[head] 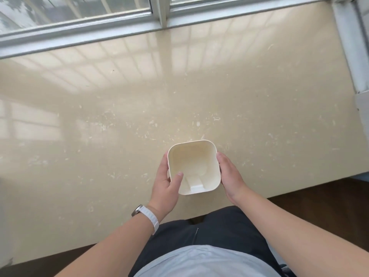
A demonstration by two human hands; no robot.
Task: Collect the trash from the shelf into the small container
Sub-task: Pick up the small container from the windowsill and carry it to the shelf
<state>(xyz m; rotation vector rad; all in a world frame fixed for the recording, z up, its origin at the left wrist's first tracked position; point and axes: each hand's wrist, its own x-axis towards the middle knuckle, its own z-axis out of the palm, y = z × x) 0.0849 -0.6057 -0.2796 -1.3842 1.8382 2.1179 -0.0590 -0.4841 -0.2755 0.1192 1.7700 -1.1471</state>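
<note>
A small cream container (194, 156) with rounded corners sits near the front edge of the beige shelf (119, 96). Its inside looks empty apart from a moulded notch at the bottom. My left hand (166, 184) grips its left wall, thumb inside the rim. My right hand (229, 174) presses against its right wall. Pale scraps of trash (197, 123) lie scattered over the shelf, mostly beyond and to the left of the container.
A window with a grey frame (159, 23) runs along the back of the shelf. A white wall edge (351, 56) bounds the right side. Dark floor (319, 206) shows below the shelf's front edge, by my legs.
</note>
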